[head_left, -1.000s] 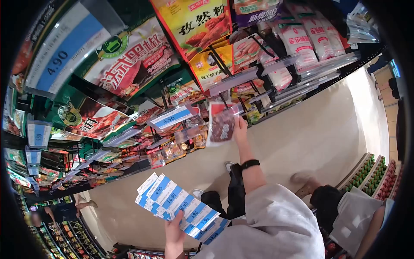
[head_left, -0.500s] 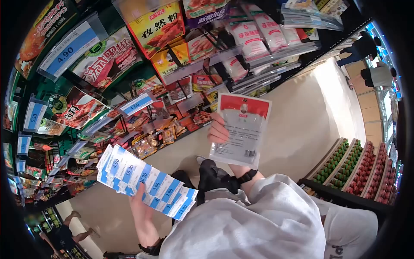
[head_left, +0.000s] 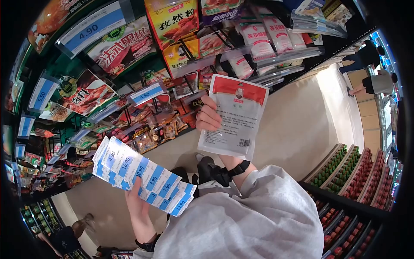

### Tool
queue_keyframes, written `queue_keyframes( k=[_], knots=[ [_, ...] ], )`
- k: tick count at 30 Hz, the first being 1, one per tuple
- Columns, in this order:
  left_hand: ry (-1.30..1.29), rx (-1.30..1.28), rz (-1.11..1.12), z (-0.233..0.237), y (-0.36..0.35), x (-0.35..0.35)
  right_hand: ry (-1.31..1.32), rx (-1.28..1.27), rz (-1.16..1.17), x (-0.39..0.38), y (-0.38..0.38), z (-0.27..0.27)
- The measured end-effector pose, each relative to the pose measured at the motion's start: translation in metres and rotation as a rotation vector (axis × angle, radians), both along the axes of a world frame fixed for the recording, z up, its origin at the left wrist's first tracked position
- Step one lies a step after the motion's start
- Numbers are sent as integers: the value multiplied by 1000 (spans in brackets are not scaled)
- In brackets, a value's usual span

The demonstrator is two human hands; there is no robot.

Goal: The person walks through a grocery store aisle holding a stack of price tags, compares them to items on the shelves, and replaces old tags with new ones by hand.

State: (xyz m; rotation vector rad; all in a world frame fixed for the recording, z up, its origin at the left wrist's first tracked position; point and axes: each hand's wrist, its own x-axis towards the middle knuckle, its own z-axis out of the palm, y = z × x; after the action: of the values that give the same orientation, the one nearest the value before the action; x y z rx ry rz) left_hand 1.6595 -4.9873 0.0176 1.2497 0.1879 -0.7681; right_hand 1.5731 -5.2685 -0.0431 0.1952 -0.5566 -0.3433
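Note:
A fan of blue and white price labels [head_left: 144, 177] is held by my left hand [head_left: 137, 200], with the thumb on top of the strips. Prices such as 4.90, 16.90 and 12.90 show on them. My right hand [head_left: 209, 115] grips the left edge of a red and white packet [head_left: 235, 118], whose printed side with a barcode faces me. The packet is upright, near the hanging seasoning bags on the shelf. Behind it, the shelf rack holds a yellow packet [head_left: 172, 23] and a 4.50 price tag [head_left: 147, 93].
Seasoning shelves [head_left: 103, 113] fill the left and top. Racks of green and red goods [head_left: 345, 172] stand at the right. One person [head_left: 64, 237] is at the lower left, others [head_left: 377, 84] at the upper right. Pale floor [head_left: 297, 116] lies between.
My right hand has moved the packet slightly up and left, closer to the shelf. The labels in my left hand have shifted a little. The shelf goods appear further right in view.

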Motion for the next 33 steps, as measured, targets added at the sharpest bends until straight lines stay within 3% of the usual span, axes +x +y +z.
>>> queue_keyframes(
  k=[4,6,21,33],
  knots=[
    [24,-22,2,3,-6,0,151,-4,-36,-3,0,11],
    [117,-13,4,7,-8,3,170,81,-3,3,-2,-14],
    [129,-184,-43,8,-7,3,69,17,52,16,5,-28],
    [115,-171,-49,11,-11,3,71,12,66,16,7,-32]
  ],
)
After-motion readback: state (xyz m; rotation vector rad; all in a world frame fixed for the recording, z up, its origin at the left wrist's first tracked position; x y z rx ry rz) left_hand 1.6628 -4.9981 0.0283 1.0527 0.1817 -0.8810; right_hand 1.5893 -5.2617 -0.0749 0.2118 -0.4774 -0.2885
